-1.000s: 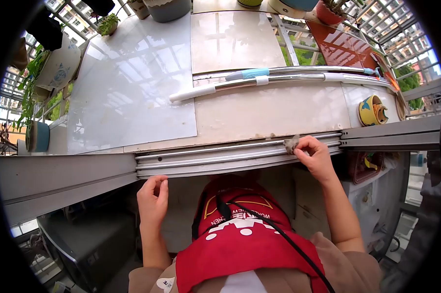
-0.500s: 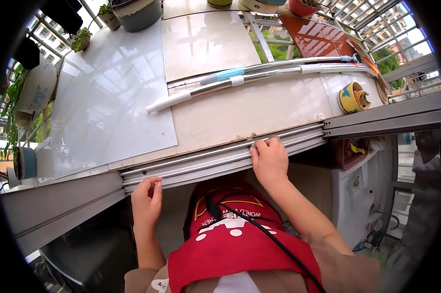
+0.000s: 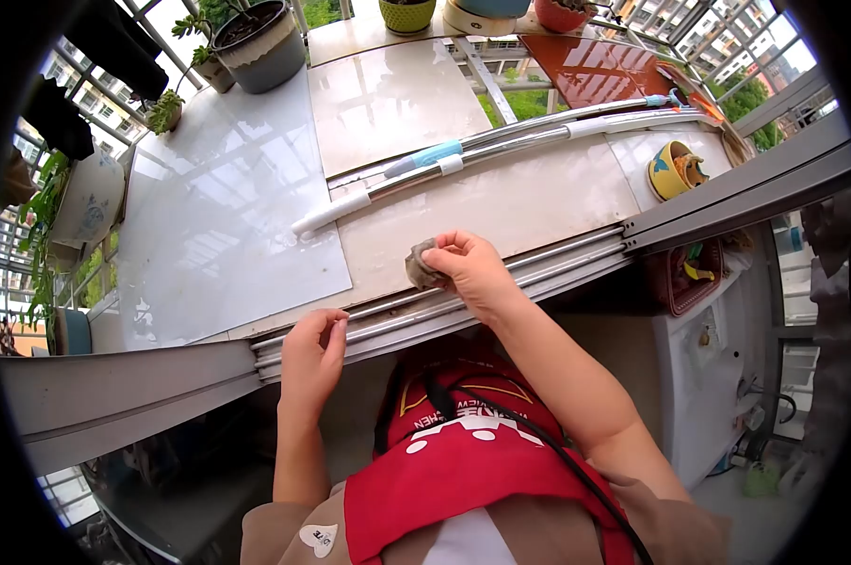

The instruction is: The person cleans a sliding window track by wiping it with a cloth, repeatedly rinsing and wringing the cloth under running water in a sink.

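My right hand (image 3: 468, 273) pinches a crumpled grey-brown rag (image 3: 423, 266) between thumb and fingers, just above the inner edge of the tiled ledge. My left hand (image 3: 314, 350) rests at the left part of the metal sliding-window track (image 3: 402, 325), its fingers curled together near the rails. Whether anything is between those fingers is hidden. The track's parallel rails run across in front of my body, along the edge of the ledge (image 3: 501, 202).
Metal poles (image 3: 510, 141) lie across the ledge beyond my hands. A yellow pot (image 3: 672, 171) stands at right, and a grey planter (image 3: 263, 56) at back left. Window frames (image 3: 143, 391) close both track ends. A white appliance (image 3: 703, 377) stands below right.
My right hand has lifted off the track and moved left and up, with the rag now showing in it. My left hand has shifted slightly right and up along the track.
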Available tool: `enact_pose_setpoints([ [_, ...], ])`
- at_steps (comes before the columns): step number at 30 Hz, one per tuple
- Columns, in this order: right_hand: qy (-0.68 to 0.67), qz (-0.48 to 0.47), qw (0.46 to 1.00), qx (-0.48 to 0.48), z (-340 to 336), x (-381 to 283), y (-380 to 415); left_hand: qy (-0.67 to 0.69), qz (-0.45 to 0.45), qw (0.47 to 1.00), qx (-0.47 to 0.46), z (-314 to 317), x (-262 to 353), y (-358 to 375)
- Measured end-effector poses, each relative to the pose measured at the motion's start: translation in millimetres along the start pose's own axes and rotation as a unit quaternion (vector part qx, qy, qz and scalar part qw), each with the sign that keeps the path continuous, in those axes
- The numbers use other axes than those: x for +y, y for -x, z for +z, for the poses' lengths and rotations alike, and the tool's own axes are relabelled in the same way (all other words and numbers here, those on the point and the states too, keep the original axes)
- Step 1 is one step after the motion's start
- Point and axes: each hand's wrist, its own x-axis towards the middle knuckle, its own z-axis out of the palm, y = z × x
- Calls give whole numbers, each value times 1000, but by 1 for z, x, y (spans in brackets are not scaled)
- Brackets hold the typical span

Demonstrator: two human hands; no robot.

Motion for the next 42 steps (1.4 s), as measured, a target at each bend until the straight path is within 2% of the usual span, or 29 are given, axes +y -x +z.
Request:
enact_pose_setpoints([
  [3,-92,-33,995,7,-23,-33,6,-89,-17,996,-1,14,-9,0],
  [5,-94,-32,995,3,-47,-38,6,-232,40,972,6,24,-9,2],
  [8,-124,-24,992,9,-68,-34,15,-267,9,963,30,44,7,1],
  [10,-152,14,988,25,-81,-27,20,-288,-7,957,35,58,16,-1],
  [12,-151,27,988,19,-88,-21,24,-336,-26,940,48,69,21,-3],
  [21,-150,79,986,0,-108,-16,25,-378,-141,913,63,94,34,-11],
  [24,-150,92,984,-14,-115,-18,24,-318,-202,924,68,98,34,-12],
  [30,-149,115,980,-65,-132,-21,22,-260,-191,934,152,106,34,-2],
  [31,-150,112,979,-83,-138,-21,21,-260,-190,934,152,102,37,-1],
  [33,-153,100,978,-95,-149,-25,22,-166,-230,950,132,89,53,-4],
  [36,-157,107,978,-83,-154,-29,27,-57,-160,985,44,72,87,-37],
  [39,-170,105,977,-77,-152,-30,30,2,3,998,-68,79,149,-105],
  [40,-163,105,978,-78,-151,-30,30,80,-5,991,-108,79,179,-128],
  [41,-154,104,979,-80,-151,-30,32,152,32,981,-115,83,190,-154],
  [42,-150,104,980,-81,-151,-30,33,137,65,985,-78,88,198,-178],
])
